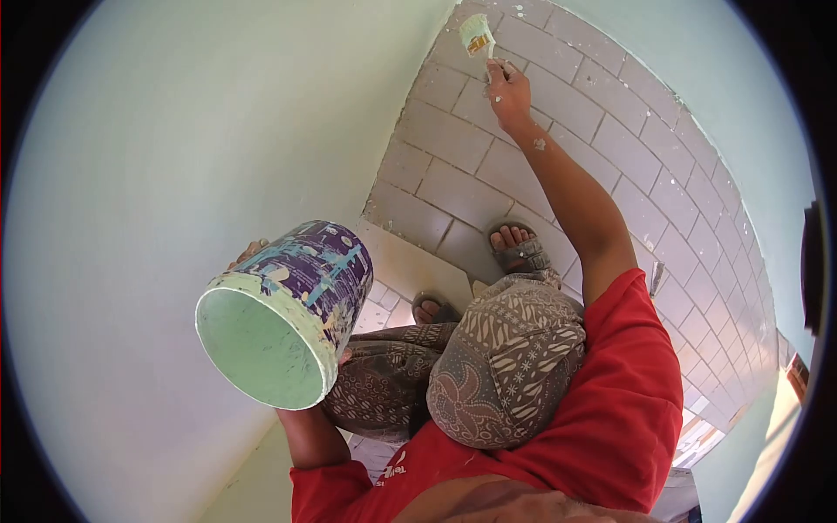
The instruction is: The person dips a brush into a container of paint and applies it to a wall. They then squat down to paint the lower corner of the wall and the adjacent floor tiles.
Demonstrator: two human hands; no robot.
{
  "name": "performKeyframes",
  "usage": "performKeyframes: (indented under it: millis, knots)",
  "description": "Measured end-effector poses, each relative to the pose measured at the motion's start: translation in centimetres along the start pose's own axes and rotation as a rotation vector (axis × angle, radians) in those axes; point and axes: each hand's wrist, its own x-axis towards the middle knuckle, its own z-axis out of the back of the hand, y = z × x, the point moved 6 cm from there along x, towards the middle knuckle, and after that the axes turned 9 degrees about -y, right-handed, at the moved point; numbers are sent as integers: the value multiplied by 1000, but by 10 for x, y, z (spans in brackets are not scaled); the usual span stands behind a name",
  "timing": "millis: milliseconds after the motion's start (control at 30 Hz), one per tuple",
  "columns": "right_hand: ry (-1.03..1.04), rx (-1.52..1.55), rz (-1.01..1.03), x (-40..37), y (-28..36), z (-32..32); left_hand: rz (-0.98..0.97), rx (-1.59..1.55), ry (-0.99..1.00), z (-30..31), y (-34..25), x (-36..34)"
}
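A paint bucket (327, 266) with a purple, paint-smeared label is tilted, its open mouth toward the camera and light green paint inside. My left hand (249, 253) is shut on it; only some fingers show past its far side, the rest is hidden behind it. Stretched out at the top, my right hand (508, 87) grips the handle of a paint brush (477, 37). The brush head is coated in pale green paint and is over the tiles by the wall corner. Paint spots mark my right hand and wrist.
A pale green wall (218, 131) rises at the left, another (697, 52) at the upper right. Paint-spotted tiles (523, 179) lie between them. My sandalled feet and patterned trousers (510, 366) are below, close to the bucket.
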Motion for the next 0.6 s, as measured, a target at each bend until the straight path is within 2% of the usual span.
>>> performKeyframes:
  millis: [233, 333, 433, 500, 600]
  knots:
    - [25, 199, -126, -11, 2, 1, 56, -96, -9, -27, -34, 28]
    - [61, 84, -39, -8, 0, 16, 59, -152, 32, -42, -43, 38]
    - [20, 16, 39, -6, 3, -3, 31, -182, 37, -19, -37, 37]
    - [10, -111, 218, -5, 5, -12, -5, -65, 28, -5, -19, 8]
    - [-84, -107, 282, -9, 10, -35, -44, 130, 44, 6, -11, -13]
